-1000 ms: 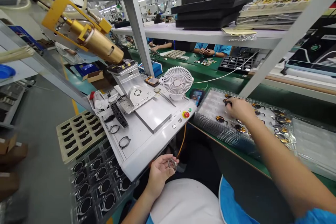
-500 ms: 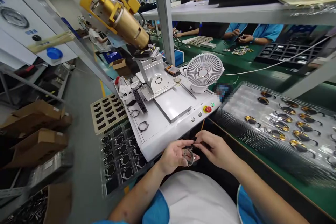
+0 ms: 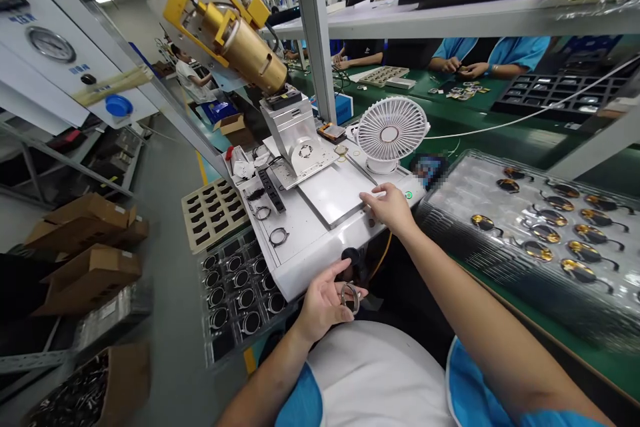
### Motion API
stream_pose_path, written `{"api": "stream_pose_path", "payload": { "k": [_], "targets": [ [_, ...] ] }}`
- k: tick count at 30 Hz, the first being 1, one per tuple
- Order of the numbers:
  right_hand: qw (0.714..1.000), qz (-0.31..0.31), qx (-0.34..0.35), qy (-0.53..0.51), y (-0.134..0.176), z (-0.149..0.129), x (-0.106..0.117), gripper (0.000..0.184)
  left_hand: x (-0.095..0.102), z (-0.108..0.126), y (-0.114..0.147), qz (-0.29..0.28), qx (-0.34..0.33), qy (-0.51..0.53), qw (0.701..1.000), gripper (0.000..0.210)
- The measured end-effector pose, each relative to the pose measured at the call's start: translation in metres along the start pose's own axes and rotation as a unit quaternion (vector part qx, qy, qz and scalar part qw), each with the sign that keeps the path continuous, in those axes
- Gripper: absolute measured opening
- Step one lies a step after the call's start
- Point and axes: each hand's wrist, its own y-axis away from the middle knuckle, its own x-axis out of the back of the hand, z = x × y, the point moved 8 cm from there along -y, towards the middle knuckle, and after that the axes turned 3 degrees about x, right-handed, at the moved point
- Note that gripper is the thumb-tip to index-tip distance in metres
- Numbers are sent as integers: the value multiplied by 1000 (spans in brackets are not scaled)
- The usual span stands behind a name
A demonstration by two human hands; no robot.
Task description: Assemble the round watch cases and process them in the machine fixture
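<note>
My left hand (image 3: 320,303) is low in front of the white machine, palm up, with its fingers curled round a round metal watch case (image 3: 350,298). By its index fingertip is a dark round piece (image 3: 351,255); I cannot tell whether they touch. My right hand (image 3: 393,208) is over the machine's front right edge, thumb and fingers stretched toward the corner of the flat metal plate (image 3: 333,195). Nothing shows in it, and it covers the red button. Two thin dark rings (image 3: 279,236) lie on the machine top (image 3: 300,250), left of the plate.
A white fan (image 3: 391,133) stands behind my right hand. A brass-coloured machine head (image 3: 253,53) hangs over a metal fixture (image 3: 289,127). Trays of round cases (image 3: 245,298) and dark round pieces with straps (image 3: 550,217) flank the machine. Co-workers sit across the bench.
My right hand has left my left hand and moved up and forward to the machine's front edge, its pinch opened. My left hand keeps the watch case; the view has shifted slightly.
</note>
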Motion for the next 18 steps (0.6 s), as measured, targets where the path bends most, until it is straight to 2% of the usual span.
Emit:
{"api": "stream_pose_path", "payload": {
  "k": [3, 5, 7, 8, 11, 13, 15, 18],
  "targets": [
    [999, -8, 26, -21, 37, 18, 5, 39, 0, 4, 7, 17, -50, -100, 994, 113],
    [995, -69, 34, -64, 70, 32, -3, 46, -6, 7, 9, 24, -86, -195, 977, 114],
    [983, -132, 17, -126, 102, 44, -14, 51, -19, 5, 6, 1, -103, -288, 952, 114],
    [978, -143, 2, -153, 114, 49, -17, 53, -26, 3, 3, -18, -105, -328, 939, 115],
    [971, -102, -31, -212, 130, 58, -12, 58, -43, -3, -6, -76, -101, -411, 903, 115],
    [966, -80, -51, -239, 130, 61, -6, 53, -50, -4, -10, -108, -111, -414, 897, 112],
    [958, -87, -65, -266, 128, 61, -2, 48, -53, -1, -10, -123, -130, -369, 912, 107],
    [951, -121, -71, -274, 127, 56, 2, 46, -45, 6, -10, -93, -146, -284, 943, 102]
  ]
}}
